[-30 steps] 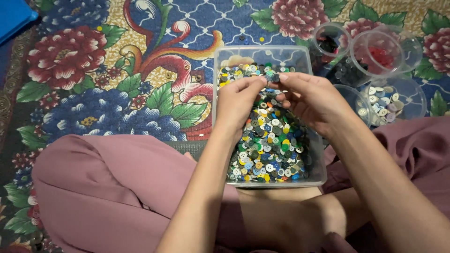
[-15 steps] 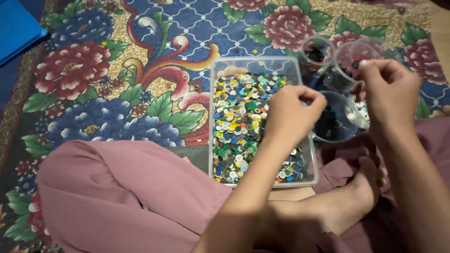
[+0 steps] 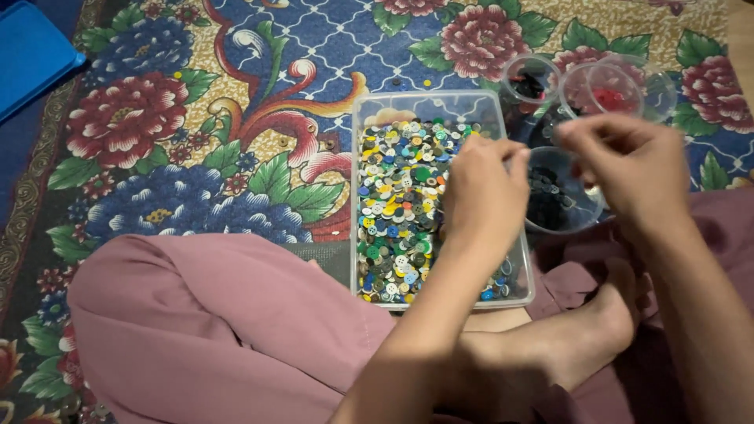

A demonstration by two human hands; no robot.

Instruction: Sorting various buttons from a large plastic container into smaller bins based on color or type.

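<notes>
A clear rectangular plastic tray (image 3: 428,98) lies on the rug in front of my folded legs, filled with mixed coloured buttons (image 3: 397,204). My left hand (image 3: 483,192) hovers over the tray's right side with its fingertips closed against the thumb; I cannot see anything between them. My right hand (image 3: 628,165) is blurred, with its fingers pinched together. It sits over a clear round cup of dark buttons (image 3: 559,196) just right of the tray. Whether it holds a button is unclear.
Behind the dark cup stand two more clear cups, one with black buttons (image 3: 530,78) and one with red buttons (image 3: 609,90). A blue flat object (image 3: 31,55) lies at the far left of the floral rug (image 3: 196,157). My bare foot (image 3: 581,330) rests below the tray.
Both hands were together over the tray's buttons a second ago. The right hand then swung right to the cups and has dropped over the dark cup. The left stayed over the tray.
</notes>
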